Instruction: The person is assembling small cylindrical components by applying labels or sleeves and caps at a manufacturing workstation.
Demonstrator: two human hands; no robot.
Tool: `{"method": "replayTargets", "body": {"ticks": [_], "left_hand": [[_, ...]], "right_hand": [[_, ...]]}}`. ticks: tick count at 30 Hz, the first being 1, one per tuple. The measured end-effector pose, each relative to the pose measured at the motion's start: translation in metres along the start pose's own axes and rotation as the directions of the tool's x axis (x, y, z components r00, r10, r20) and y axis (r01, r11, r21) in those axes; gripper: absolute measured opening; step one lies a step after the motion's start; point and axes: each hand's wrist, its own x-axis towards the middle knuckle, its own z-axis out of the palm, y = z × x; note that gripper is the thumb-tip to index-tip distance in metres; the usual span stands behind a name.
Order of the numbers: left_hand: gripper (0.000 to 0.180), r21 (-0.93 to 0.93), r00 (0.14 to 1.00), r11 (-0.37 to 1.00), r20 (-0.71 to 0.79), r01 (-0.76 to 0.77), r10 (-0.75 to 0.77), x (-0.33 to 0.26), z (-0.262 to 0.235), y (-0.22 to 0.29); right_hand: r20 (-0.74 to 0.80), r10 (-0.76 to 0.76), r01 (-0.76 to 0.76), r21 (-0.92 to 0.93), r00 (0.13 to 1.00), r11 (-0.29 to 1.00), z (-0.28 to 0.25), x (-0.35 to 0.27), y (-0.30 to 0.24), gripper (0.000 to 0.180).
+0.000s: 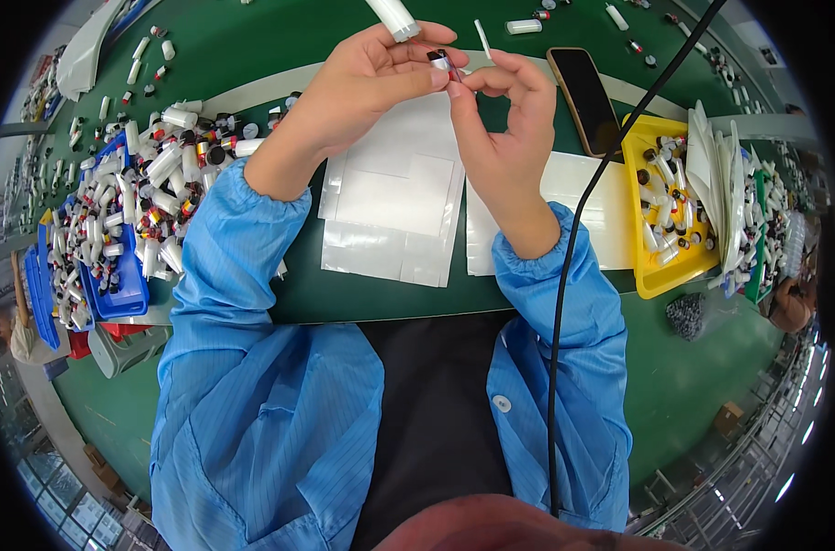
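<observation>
Above the table's middle my hands meet, fingertips close together. My left hand (pixel 371 78) is closed, with a white cylindrical tube (pixel 394 18) held at its fingers, partly cut off by the top of the view. Its thumb and finger also pinch a small black and silver part (pixel 439 61). My right hand (pixel 514 124) is closed too: a thin white stick (pixel 482 39) rises from between its fingers. The right thumb and index fingertip touch near the small part; what exactly they grip there is too small to make out.
White plastic sheets (pixel 394 207) lie below my hands. Blue bins (pixel 123 292) and a heap of white tubes (pixel 165 165) are at left. At right are a phone (pixel 584 99), a yellow tray (pixel 661 280) of tubes and white bags (pixel 711 170). A black cable (pixel 564 275) hangs across.
</observation>
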Motion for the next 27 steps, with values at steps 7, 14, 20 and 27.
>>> {"method": "replayTargets", "body": {"ticks": [7, 14, 20, 27], "left_hand": [[0.037, 0.026, 0.999, 1.000, 0.039, -0.010, 0.009, 0.003, -0.008, -0.001], [0.041, 0.157, 0.994, 0.987, 0.110, -0.039, 0.021, -0.001, -0.003, 0.003], [0.044, 0.258, 0.992, 0.965, 0.123, -0.056, 0.024, 0.000, 0.000, 0.003], [0.043, 0.296, 0.989, 0.953, 0.148, -0.066, 0.023, -0.002, 0.000, 0.005]], "right_hand": [[0.074, 0.048, -0.067, 0.284, 0.996, 0.957, -0.013, 0.013, 0.003, 0.022], [0.398, 0.448, -0.597, 0.465, 0.801, 0.654, -0.027, 0.021, -0.003, 0.011], [0.444, 0.543, -0.699, 0.388, 0.713, 0.601, -0.027, 0.021, -0.005, 0.013], [0.417, 0.581, -0.713, 0.355, 0.699, 0.604, -0.027, 0.019, 0.002, 0.012]]}}
